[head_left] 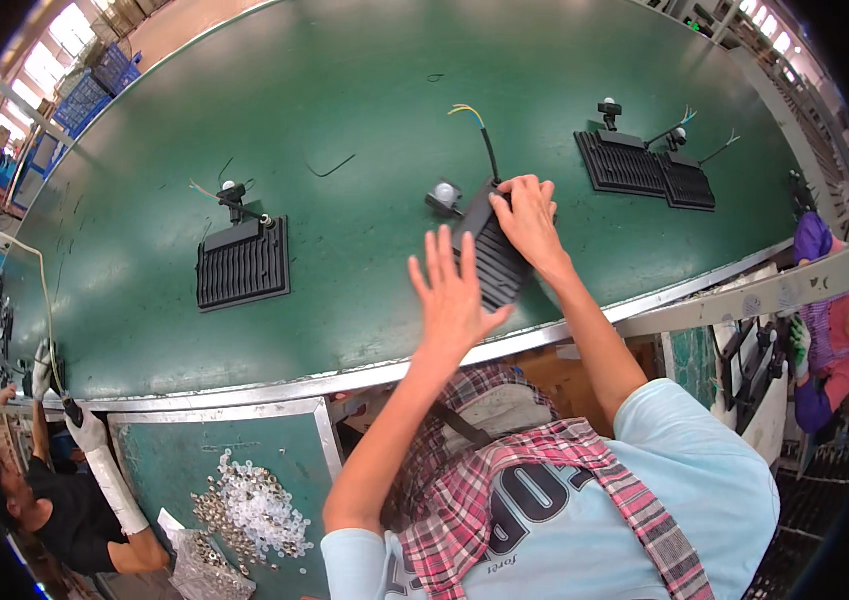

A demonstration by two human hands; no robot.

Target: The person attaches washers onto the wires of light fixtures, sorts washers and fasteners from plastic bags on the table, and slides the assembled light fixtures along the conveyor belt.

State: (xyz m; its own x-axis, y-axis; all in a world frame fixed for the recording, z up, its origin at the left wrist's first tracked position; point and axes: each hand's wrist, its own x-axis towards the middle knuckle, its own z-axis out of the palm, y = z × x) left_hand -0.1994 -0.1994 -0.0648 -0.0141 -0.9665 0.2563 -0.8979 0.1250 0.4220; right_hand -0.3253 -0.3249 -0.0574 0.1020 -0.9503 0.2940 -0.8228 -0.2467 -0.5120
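While a green counter (364, 230) spanned the upper frame, a black ribbed lamp (500, 264) lay right of centre. The left hand (451, 300) spread empty at its lower left; the right hand (529, 218) touched its top, grip unclear, near a white-domed sensor (444, 197).

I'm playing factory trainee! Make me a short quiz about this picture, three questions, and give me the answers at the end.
1. True or false: the left hand is closed in a fist.
2. Pick one: the small black attachment just left of the middle unit has a white end shaped like (a) a cube, (b) a rounded dome, (c) a star.
3. Fill the gap: the ____ hand is on the upper part of the black finned unit in front of the person.

Key:
1. False; its fingers are spread.
2. b.
3. Right; the right hand is on it.
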